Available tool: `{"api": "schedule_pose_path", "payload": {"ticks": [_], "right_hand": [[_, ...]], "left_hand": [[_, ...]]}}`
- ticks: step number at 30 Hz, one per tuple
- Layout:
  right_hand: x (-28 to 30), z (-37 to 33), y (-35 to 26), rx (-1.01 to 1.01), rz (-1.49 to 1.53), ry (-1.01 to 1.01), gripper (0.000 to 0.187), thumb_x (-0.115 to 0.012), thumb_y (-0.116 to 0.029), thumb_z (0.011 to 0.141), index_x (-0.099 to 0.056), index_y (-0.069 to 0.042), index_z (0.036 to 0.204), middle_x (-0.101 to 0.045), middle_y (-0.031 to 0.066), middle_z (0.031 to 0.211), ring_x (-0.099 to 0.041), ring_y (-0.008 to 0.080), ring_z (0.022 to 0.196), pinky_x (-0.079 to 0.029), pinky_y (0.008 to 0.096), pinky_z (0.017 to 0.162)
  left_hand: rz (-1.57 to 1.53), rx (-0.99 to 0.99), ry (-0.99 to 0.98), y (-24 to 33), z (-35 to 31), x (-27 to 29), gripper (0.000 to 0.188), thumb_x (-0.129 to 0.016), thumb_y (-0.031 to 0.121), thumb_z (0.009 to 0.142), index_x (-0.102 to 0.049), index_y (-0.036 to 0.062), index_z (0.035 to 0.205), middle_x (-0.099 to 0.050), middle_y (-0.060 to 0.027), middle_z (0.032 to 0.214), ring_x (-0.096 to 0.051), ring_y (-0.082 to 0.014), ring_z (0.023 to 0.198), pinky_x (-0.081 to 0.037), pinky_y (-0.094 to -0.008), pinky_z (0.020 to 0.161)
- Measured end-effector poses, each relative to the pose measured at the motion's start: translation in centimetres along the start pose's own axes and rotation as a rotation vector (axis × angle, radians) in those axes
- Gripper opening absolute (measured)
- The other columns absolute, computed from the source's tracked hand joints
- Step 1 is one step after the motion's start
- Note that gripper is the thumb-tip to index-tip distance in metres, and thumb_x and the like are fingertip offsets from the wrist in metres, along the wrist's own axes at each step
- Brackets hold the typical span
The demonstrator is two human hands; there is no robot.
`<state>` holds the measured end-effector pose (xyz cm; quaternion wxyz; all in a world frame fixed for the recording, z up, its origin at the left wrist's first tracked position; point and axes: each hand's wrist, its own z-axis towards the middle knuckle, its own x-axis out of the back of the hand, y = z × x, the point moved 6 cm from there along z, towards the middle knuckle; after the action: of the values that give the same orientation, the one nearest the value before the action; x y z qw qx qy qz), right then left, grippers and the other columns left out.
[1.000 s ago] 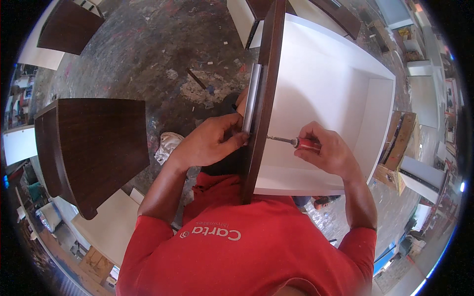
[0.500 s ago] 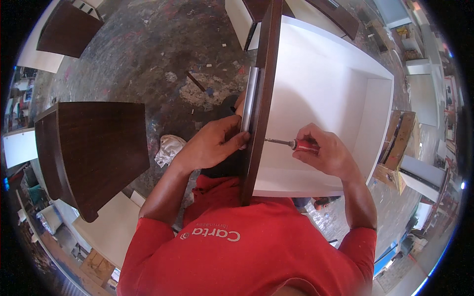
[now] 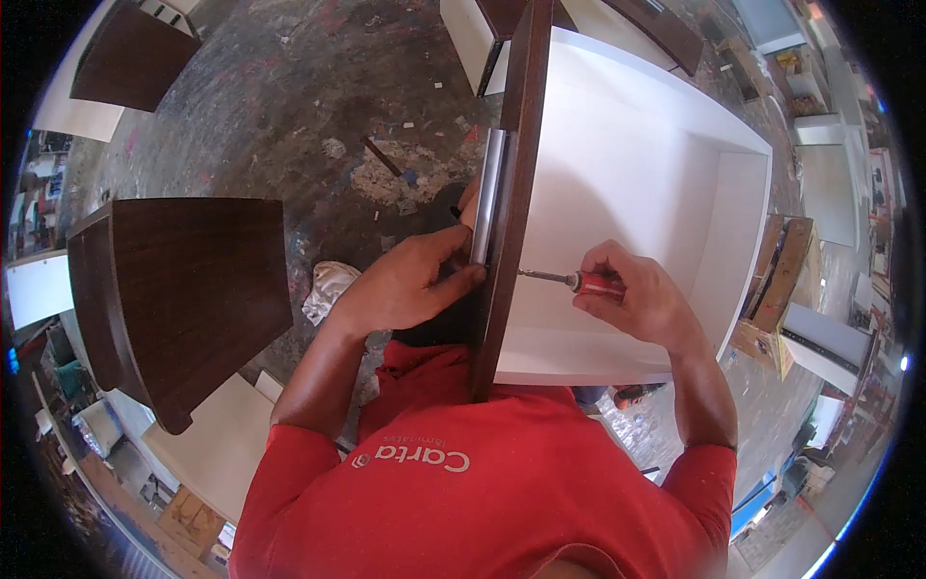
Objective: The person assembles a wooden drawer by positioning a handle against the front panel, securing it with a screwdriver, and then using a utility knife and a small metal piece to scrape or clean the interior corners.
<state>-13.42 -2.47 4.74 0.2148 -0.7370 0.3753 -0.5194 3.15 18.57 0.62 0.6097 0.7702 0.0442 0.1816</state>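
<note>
A drawer with a white box point(image 3: 617, 145) and a dark brown front panel point(image 3: 518, 183) stands before me, its front facing left. On the outer face of that panel lies a long silver handle point(image 3: 490, 193). My left hand point(image 3: 415, 280) grips the near end of the handle, thumb and fingers closed round it against the panel. Inside the box, my right hand point(image 3: 632, 294) is wrapped round the red grip of a screwdriver point(image 3: 593, 284). Its shaft points left, and the tip meets the inner face of the front panel. Any screw there is too small to make out.
A dark brown cabinet piece point(image 3: 198, 299) stands on the left, with a white rag point(image 3: 333, 289) on the stained floor beside it. More brown and white furniture point(image 3: 473, 43) is at the far side. A wooden crate-like piece point(image 3: 781, 280) stands right of the drawer.
My left thumb has shifted slightly on the handle's near end. The screwdriver and my right hand hold nearly the same place.
</note>
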Motion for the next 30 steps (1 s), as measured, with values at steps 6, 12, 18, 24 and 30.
{"api": "schedule_pose_path", "payload": {"ticks": [6,12,18,24,30], "right_hand": [[-0.07,0.06,0.10,-0.005,0.023,-0.013,0.037,-0.085,-0.023,0.093,-0.057,-0.009,0.113,-0.072,0.0105,0.094,-0.072,0.0244,0.081,-0.059,0.0369,0.073],[0.01,0.11,-0.01,-0.009,0.029,-0.013,0.037,-0.084,-0.024,0.093,-0.058,-0.009,0.114,-0.072,0.0102,0.094,-0.072,0.0245,0.081,-0.059,0.0370,0.073],[0.00,0.05,0.07,-0.011,0.033,-0.005,0.037,-0.084,-0.026,0.093,-0.058,-0.009,0.114,-0.073,0.0107,0.093,-0.073,0.0249,0.082,-0.059,0.0366,0.074],[0.07,0.00,0.08,-0.011,0.016,0.007,0.034,-0.083,-0.024,0.094,-0.059,-0.009,0.112,-0.073,0.0110,0.092,-0.073,0.0245,0.079,-0.059,0.0371,0.073],[0.44,-0.10,-0.39,0.004,0.063,0.010,0.029,-0.080,-0.024,0.096,-0.061,-0.008,0.110,-0.072,0.0104,0.088,-0.072,0.0240,0.076,-0.057,0.0368,0.070]], "left_hand": [[0.020,-0.006,-0.055,-0.32,0.05,0.01,0.026,-0.066,0.019,0.100,-0.062,-0.0041,0.112,-0.069,-0.0265,0.098,-0.069,-0.0425,0.091,-0.052,-0.0479,0.079],[-0.025,-0.019,-0.075,-0.50,0.05,-0.06,0.029,-0.060,0.022,0.104,-0.061,-0.0050,0.113,-0.068,-0.0285,0.098,-0.068,-0.0453,0.091,-0.051,-0.0507,0.081],[0.043,-0.021,-0.062,-0.01,0.17,-0.08,0.027,-0.059,0.022,0.104,-0.060,-0.0041,0.111,-0.067,-0.0295,0.097,-0.066,-0.0487,0.092,-0.050,-0.0526,0.080],[0.140,-0.042,-0.036,0.01,0.24,-0.10,0.026,-0.060,0.023,0.104,-0.059,-0.0030,0.110,-0.068,-0.0296,0.099,-0.067,-0.0494,0.094,-0.050,-0.0545,0.079],[0.136,-0.051,-0.048,0.01,0.24,-0.17,0.026,-0.061,0.021,0.104,-0.059,-0.0029,0.113,-0.069,-0.0282,0.100,-0.067,-0.0488,0.097,-0.051,-0.0539,0.083]]}}
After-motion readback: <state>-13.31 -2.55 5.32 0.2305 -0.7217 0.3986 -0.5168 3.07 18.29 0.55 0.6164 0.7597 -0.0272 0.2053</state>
